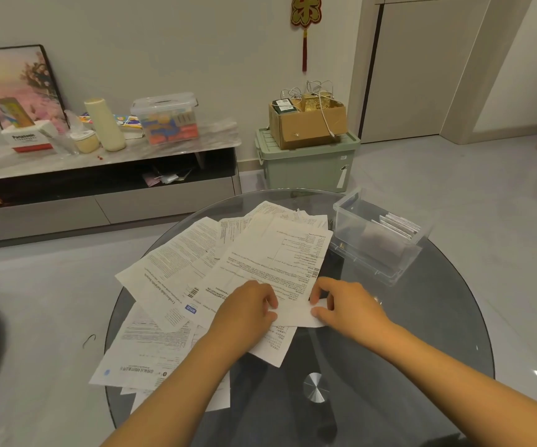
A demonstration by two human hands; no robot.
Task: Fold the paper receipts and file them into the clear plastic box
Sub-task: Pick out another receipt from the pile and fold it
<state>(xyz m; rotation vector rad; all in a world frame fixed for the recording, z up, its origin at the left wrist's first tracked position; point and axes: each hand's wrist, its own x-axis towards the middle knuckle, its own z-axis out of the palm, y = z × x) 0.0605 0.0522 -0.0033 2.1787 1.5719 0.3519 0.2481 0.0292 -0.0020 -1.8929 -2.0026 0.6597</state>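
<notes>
Here, at the near middle of a round smoked-glass table, a person's left hand and right hand work the near edge of the topmost white printed paper receipt, each hand's fingers curled and pinching the sheet's lower margin between thumb and fingertips, seemingly at the start of a fold. The task looks to be in its early stretch: a loose, overlapping spread of unfolded white receipts covers the table's left half and runs to its far edge, some sheets hanging over the left rim. Toward the far right edge stands the clear rectangular plastic box, open at the top, with a few folded slips already standing on edge at its right end; most of the box appears unfilled. Judging by the pile, many sheets remain to be folded and filed
</notes>
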